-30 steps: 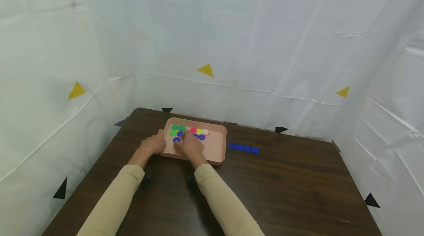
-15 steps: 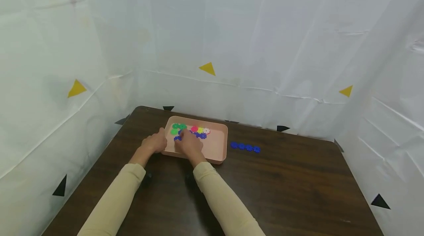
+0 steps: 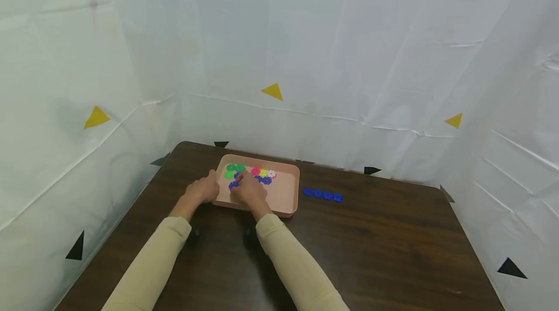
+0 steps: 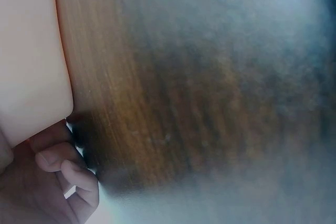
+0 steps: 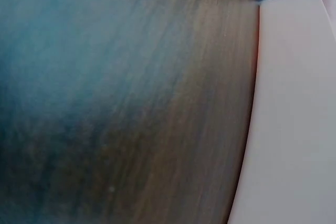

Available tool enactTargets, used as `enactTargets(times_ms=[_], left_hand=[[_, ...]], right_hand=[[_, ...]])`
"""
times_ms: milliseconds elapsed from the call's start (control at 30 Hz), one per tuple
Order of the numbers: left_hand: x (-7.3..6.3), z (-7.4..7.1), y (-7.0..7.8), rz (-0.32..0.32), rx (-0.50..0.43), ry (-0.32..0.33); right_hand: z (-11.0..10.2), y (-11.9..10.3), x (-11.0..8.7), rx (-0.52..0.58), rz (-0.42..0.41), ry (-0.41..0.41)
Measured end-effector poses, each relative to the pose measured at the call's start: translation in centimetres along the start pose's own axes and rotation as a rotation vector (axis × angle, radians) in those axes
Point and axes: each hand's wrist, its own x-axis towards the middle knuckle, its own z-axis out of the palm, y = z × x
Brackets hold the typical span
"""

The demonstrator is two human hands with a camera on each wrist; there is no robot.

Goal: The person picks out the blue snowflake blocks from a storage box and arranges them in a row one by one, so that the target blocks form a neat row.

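The left hand (image 3: 202, 189) is resting against the left wall of the pink tray (image 3: 286, 192), with its fingers curled loosely at the tray's near-left corner; the left wrist view is showing the fingertips (image 4: 55, 160) lying beside that corner on the dark wooden table (image 3: 371, 243). The right hand (image 3: 249, 191) is reaching into the tray from the near side, with its fingers bent down over a blue gear piece (image 3: 233, 185); whether the fingers are actually pinching that piece cannot be told. The blue gear piece is lying on the tray floor in the left half, directly at the right fingertips. Green gear pieces (image 3: 232, 170) are sitting just behind it, near the far-left corner. A pink, a yellow and a white piece are lying in a short line (image 3: 263, 172) along the far wall, with further blue pieces (image 3: 264, 180) just in front of them. A row of four blue pieces (image 3: 322, 195) is lying on the table, to the right of the tray and apart from it.
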Motion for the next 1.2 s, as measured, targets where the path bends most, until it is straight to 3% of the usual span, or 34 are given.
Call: enactTargets(times_ms=[600, 1200], left_hand=[[0.2, 0.4, -0.1, 0.005, 0.012, 0.018], [0.6, 0.5, -0.2, -0.021, 0.011, 0.009]], right_hand=[[-0.2, 0.2, -0.5, -0.056, -0.041, 0.023], [-1.3, 1.1, -0.8, -0.03, -0.081, 0.064]])
